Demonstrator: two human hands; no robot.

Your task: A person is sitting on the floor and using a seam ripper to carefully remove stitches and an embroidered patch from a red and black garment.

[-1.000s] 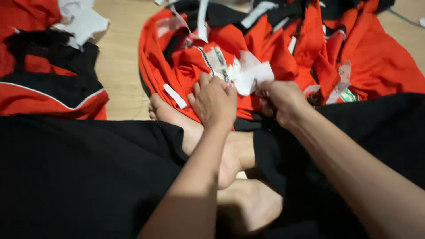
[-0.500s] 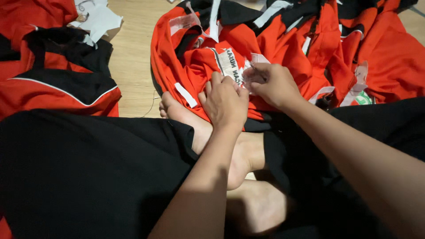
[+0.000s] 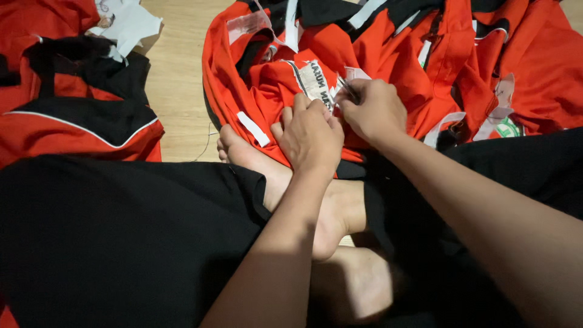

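I sit cross-legged on the floor with a red and black garment [image 3: 388,54] spread over my feet. My left hand [image 3: 310,136] rests on the red fabric just below a white printed patch [image 3: 317,82], fingers curled and pressing it down. My right hand [image 3: 371,109] is closed around a small thin dark tool [image 3: 348,89] whose tip touches the right edge of that patch. What the tool is cannot be made out. The two hands are almost touching.
My bare feet [image 3: 328,206] and black trousers [image 3: 109,237] fill the foreground. Another red and black garment [image 3: 67,121] lies at the left on the wooden floor [image 3: 176,91], with white paper scraps [image 3: 130,24] at its top. White strips and a green tag [image 3: 507,127] lie on the right.
The view has shifted slightly, so the garments sit lower and to the right. My right hand moved left to the white patch with the tool; my left hand stayed pressing the fabric.
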